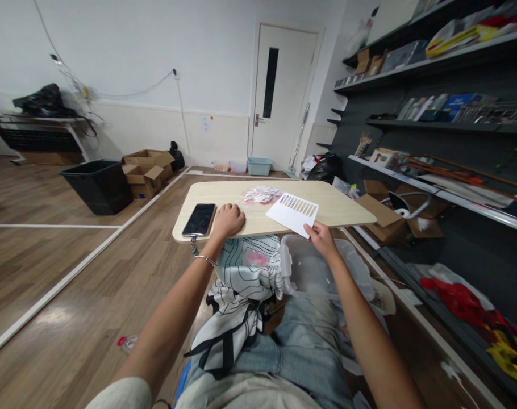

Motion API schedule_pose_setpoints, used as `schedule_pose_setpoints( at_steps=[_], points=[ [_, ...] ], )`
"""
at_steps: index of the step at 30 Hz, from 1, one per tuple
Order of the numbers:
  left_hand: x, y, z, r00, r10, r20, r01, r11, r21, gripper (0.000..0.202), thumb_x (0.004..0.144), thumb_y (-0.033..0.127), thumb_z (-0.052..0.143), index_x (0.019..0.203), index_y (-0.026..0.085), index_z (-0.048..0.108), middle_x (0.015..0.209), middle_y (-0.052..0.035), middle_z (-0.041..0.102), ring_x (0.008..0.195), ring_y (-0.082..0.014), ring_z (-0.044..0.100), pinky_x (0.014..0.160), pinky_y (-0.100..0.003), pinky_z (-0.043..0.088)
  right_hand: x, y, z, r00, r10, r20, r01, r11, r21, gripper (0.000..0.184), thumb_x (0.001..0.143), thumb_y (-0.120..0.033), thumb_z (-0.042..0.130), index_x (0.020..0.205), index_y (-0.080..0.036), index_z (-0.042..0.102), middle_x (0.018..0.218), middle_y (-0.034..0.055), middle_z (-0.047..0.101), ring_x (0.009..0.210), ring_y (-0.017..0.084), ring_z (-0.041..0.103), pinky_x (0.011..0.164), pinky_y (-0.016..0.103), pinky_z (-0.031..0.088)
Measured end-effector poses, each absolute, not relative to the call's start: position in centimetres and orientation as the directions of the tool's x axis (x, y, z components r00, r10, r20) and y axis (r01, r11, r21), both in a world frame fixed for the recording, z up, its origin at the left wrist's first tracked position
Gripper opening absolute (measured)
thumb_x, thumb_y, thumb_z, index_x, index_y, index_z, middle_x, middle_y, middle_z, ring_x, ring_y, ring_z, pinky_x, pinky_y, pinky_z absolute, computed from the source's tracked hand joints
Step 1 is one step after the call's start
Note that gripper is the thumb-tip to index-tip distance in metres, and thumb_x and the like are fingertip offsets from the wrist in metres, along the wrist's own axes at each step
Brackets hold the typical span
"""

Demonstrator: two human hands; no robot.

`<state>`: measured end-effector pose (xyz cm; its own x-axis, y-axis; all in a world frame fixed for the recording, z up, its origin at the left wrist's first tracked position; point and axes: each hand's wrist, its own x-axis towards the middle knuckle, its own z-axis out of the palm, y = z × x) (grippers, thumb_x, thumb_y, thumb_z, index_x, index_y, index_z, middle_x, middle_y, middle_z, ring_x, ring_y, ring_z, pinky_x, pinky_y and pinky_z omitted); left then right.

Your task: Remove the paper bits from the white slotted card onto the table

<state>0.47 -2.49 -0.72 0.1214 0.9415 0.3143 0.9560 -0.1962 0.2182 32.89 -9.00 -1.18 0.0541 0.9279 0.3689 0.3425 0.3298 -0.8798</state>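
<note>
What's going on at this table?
A person is at a pale wood-look table with rounded corners. Their right-hand grip holds a white rectangular card with a row of brownish patches by its near corner. The left-hand grip rests on the tabletop, beside a black-screened smartphone; whether it holds anything is unclear. A loose pile of small white and pinkish pieces lies just left of the card.

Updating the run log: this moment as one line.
left hand: on table, beside phone | right hand: holds white card | pile of small pieces: on table
</note>
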Motion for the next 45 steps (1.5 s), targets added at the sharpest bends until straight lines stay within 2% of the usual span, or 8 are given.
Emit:
schedule_pose_setpoints(
  at_steps=[20,45],
  points=[
    [0.5,-2.6,-0.7,0.113,0.941,0.318,0.959,-0.187,0.212,0.038,0.101,0.04,0.039,0.12,0.017,0.063,0.13,-0.0175,0.065,0.128,-0.0309,0.056,0.108,-0.042,0.043,32.9,-9.0,-1.2,0.048,0.933,0.357,0.366,0.316,-0.875,0.046,0.076,-0.059,0.067,0.087,-0.015,0.071,0.065,0.0044,0.067,0.052,0.016,0.053,0.047,0.028,0.044],
    [0.6,-3.1,-0.3,0.115,0.941,0.318,0.957,-0.191,0.218,0.039,0.101,0.039,0.038,0.12,0.016,0.063,0.13,-0.0185,0.065,0.128,-0.032,0.057,0.109,-0.043,0.043,32.5,-9.9,-1.2,0.075,0.907,0.414,0.383,0.357,-0.852,0.044,0.079,-0.058,0.067,0.087,-0.015,0.07,0.063,0.0039,0.066,0.051,0.015,0.051,0.048,0.027,0.04]
  ],
)
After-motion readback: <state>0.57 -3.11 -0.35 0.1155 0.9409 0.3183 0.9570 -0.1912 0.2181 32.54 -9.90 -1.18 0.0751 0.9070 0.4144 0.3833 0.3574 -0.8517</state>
